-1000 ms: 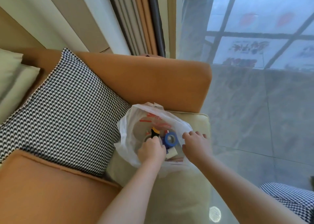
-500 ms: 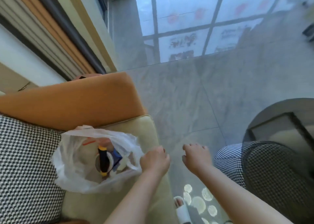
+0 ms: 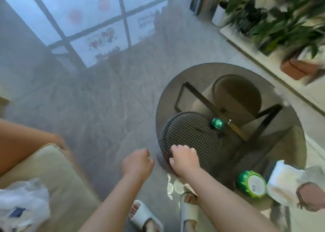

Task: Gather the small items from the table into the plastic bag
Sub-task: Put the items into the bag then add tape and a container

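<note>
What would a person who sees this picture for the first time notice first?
Most likely the two bare arms reaching forward from the bottom edge, with the left hand and the right hand loosely curled over the floor. Next is the round glass table at right, with a checked stool under it and a green-and-white container on top. The white plastic bag lies bottom left.

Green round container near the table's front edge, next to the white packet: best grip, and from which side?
Judging by its pose, grip the green round container across its curved side wall, coming from above and from the person's side with the right hand. It appears tipped, its white labelled face turned up toward the camera. The white packet crowds its right side, leaving the left and near sides free.
</note>
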`<state>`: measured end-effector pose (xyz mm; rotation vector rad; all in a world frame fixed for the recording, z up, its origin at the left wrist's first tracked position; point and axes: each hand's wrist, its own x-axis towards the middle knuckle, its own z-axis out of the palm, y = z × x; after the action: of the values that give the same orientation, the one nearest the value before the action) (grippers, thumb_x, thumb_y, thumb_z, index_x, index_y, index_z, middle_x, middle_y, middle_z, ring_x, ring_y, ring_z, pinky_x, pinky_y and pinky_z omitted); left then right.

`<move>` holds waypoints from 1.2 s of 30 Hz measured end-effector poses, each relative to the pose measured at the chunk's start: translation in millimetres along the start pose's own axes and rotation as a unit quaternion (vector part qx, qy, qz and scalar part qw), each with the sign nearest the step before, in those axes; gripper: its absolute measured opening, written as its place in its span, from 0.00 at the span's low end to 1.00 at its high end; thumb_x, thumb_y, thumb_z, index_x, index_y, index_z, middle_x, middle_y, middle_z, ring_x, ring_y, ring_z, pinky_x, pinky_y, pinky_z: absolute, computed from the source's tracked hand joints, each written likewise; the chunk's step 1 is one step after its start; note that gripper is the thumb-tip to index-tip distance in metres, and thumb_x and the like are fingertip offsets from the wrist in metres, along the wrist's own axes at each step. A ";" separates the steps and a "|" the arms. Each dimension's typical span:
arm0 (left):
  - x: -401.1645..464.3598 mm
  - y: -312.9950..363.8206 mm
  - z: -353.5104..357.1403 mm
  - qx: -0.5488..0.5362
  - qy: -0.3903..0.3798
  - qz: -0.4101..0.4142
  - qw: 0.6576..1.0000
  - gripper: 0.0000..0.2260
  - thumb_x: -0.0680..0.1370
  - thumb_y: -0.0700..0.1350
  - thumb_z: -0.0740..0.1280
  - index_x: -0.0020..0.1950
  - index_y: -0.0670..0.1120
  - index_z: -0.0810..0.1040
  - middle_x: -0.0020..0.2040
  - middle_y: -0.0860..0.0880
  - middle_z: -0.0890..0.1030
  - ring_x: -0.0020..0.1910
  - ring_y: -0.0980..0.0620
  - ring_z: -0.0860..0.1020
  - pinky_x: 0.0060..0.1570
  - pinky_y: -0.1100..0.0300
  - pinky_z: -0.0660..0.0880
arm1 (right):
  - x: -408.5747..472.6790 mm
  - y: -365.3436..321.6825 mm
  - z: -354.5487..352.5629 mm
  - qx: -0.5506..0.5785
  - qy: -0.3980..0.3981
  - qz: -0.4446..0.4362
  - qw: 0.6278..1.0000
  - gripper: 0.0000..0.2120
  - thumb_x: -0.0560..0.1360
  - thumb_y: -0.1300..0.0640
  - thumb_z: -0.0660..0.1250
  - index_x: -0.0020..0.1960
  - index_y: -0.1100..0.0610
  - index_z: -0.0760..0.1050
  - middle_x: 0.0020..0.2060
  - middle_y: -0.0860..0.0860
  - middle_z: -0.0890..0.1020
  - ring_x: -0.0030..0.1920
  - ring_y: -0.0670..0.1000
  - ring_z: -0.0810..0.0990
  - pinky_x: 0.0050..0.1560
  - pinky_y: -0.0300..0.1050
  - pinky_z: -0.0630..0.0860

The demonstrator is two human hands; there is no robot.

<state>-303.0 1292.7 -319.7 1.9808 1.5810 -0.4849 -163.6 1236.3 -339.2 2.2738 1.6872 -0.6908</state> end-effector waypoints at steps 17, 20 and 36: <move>-18.2 227.6 102.9 0.106 -0.040 0.201 0.973 0.12 0.80 0.53 0.59 0.59 0.51 0.76 0.50 0.54 0.78 0.48 0.53 0.77 0.43 0.61 0.73 | -80.1 252.9 44.9 0.149 -0.040 0.212 0.965 0.15 0.79 0.53 0.59 0.65 0.53 0.69 0.61 0.52 0.76 0.62 0.55 0.73 0.60 0.49 0.71; -19.1 251.9 119.6 0.115 -0.054 0.209 0.970 0.13 0.80 0.53 0.59 0.62 0.51 0.75 0.52 0.53 0.78 0.50 0.52 0.78 0.46 0.60 0.75 | -90.2 278.2 60.5 0.174 -0.052 0.231 0.956 0.17 0.78 0.51 0.61 0.67 0.52 0.67 0.63 0.51 0.74 0.63 0.53 0.72 0.60 0.46 0.72; -5.7 321.3 222.3 0.154 -0.159 0.217 0.951 0.17 0.80 0.53 0.60 0.67 0.50 0.69 0.57 0.49 0.76 0.55 0.47 0.77 0.51 0.51 0.77 | -98.6 340.8 137.6 0.238 -0.105 0.301 0.917 0.32 0.76 0.53 0.67 0.74 0.53 0.54 0.70 0.54 0.66 0.65 0.56 0.72 0.60 0.48 0.75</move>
<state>20.1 1100.9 -427.0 2.2574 0.8764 -0.8560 103.7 985.6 -441.6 2.6989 0.6882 -1.2175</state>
